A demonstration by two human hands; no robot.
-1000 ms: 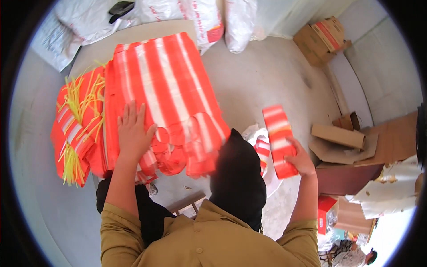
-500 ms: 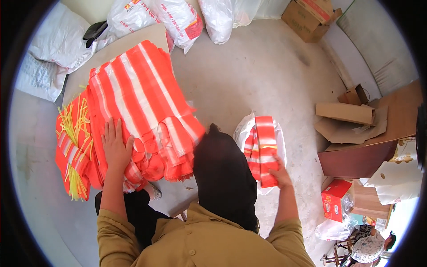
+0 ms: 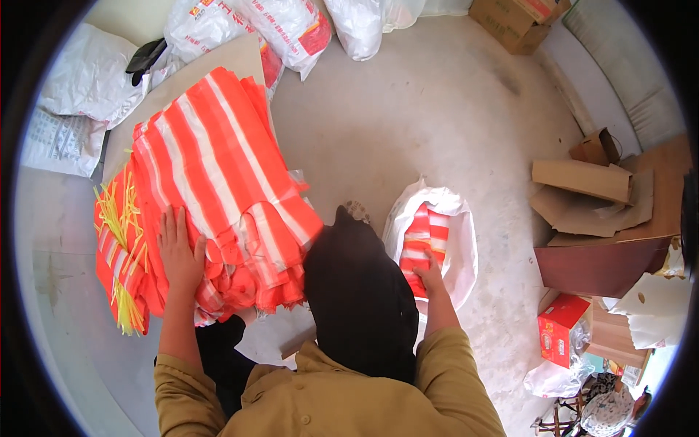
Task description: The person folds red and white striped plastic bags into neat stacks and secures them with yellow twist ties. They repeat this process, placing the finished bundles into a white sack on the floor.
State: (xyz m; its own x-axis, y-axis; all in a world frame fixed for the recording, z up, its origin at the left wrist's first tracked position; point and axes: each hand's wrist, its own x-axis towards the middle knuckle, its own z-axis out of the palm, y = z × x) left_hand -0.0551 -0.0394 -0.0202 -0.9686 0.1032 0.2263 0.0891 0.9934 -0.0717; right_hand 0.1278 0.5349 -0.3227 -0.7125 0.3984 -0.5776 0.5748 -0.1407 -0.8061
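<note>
My left hand (image 3: 180, 251) lies flat, fingers spread, on the near left side of a tall stack of orange-red and white striped plastic bags (image 3: 211, 160). The stack's near edge is bunched and has rounded cutouts. At its left, yellow ties (image 3: 120, 211) lie on more red plastic. My right hand (image 3: 431, 278) reaches into an open white sack (image 3: 463, 255) standing on the floor to the right. Its fingers are round the near end of a folded striped bundle (image 3: 416, 251) inside, beside another striped one. Part of the grip is hidden.
Full white sacks (image 3: 280, 29) line the far wall. Cardboard boxes (image 3: 582, 178) rest on a brown wooden piece of furniture (image 3: 597, 266) at right, with a red box (image 3: 564, 331) nearer. Another person (image 3: 608, 411) sits at the lower right. My black-clad knee (image 3: 357, 284) rises between stack and sack.
My right hand has lowered the folded striped bundle into the white sack, moving slightly left. My left hand stays flat on the stack. The whole view has shifted a little.
</note>
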